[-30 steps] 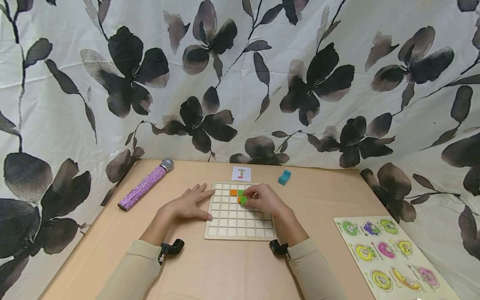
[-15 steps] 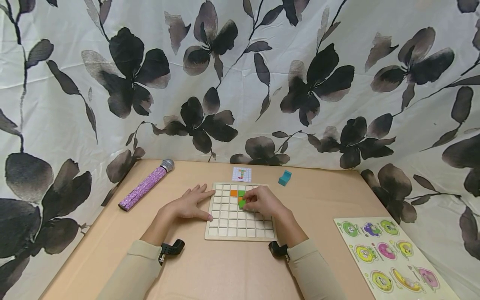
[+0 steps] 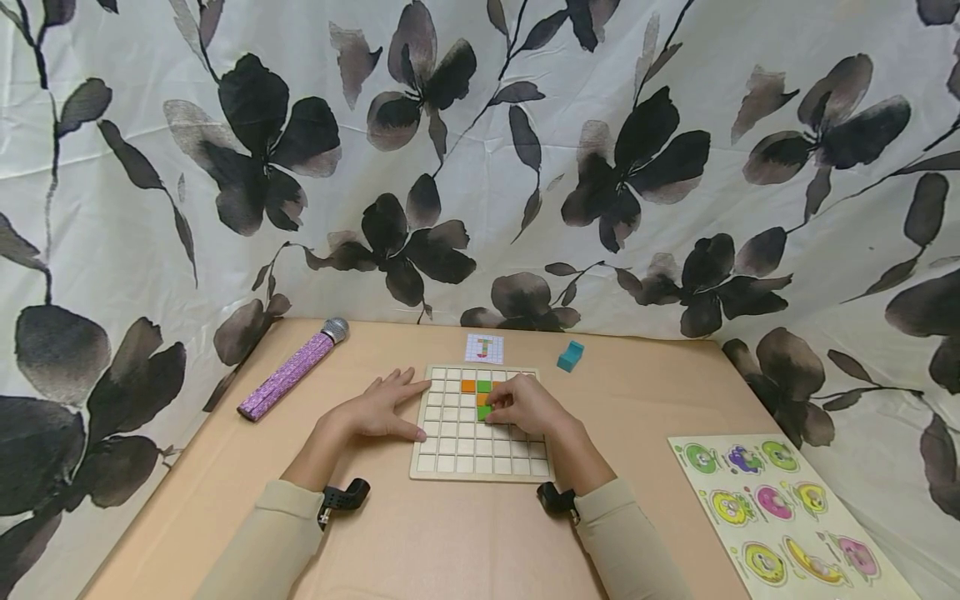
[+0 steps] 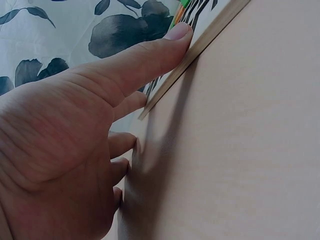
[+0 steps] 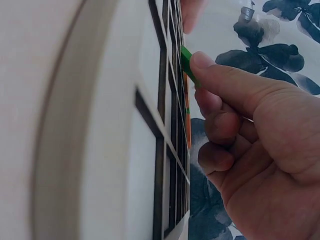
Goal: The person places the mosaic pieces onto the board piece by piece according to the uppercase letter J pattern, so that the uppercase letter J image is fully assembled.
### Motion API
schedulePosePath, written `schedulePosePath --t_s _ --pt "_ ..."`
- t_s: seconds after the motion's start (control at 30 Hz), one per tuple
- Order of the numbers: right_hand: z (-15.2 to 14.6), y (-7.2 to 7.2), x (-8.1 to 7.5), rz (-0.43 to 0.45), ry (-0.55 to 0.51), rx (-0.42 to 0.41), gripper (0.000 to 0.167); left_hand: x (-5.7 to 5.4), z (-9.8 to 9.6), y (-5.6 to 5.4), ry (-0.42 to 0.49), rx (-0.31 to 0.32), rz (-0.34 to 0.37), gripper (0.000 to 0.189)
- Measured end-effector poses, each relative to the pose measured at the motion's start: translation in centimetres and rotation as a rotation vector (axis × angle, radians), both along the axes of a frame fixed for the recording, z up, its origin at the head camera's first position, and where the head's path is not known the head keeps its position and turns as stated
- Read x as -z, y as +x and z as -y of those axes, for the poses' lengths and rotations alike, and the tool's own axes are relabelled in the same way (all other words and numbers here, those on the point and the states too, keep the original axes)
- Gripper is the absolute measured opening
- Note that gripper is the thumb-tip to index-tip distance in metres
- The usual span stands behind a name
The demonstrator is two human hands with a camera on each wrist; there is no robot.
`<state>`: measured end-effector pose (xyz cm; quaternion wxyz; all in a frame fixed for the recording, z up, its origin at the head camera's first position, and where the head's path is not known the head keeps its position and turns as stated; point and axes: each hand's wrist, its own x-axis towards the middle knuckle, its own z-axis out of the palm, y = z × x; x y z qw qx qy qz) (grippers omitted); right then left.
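A pale wooden grid board [image 3: 444,463] lies flat on the table, with square cells. Orange [image 3: 468,386] and green [image 3: 483,386] square tiles sit in its upper cells. My right hand [image 3: 527,405] pinches another green tile [image 5: 187,64] between thumb and forefinger. In the right wrist view that tile tilts, its lower edge right at the grid. Its place in the head view is just below an orange tile [image 3: 482,399]. My left hand [image 3: 375,408] lies with fingers spread along the board's left side. The left thumb [image 4: 172,45] rests on the rim.
Behind the board lies a small card [image 3: 483,348] with a coloured grid pattern. A teal block [image 3: 570,356] stands to its right. A glittery purple microphone [image 3: 292,372] lies at left, and a fruit sticker sheet [image 3: 780,500] at right. Floral cloth [image 3: 525,275] hangs behind the table.
The right hand has moved the green tile slightly toward me and tilted it down onto the cell below the orange tile. The left hand stays in place.
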<state>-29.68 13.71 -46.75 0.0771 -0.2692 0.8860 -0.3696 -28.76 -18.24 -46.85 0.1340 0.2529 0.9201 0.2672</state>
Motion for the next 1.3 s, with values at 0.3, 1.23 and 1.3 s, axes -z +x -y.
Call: schedulePosePath --t_s 0.3,1.23,1.3 --pt "-0.04 -0.03 0.12 -0.006 0.009 -0.005 0.017 0.13 -0.03 -0.01 -0.019 -0.004 0.006 0.099" --pt "0.23 0.19 -0.18 -0.010 0.060 -0.008 0.024 0.42 0.08 -0.30 -0.022 -0.003 -0.013 0.101" --pt "0.20 0.15 -0.18 -0.025 0.071 -0.007 0.025 0.41 0.04 -0.31 -0.026 0.000 -0.010 0.101"
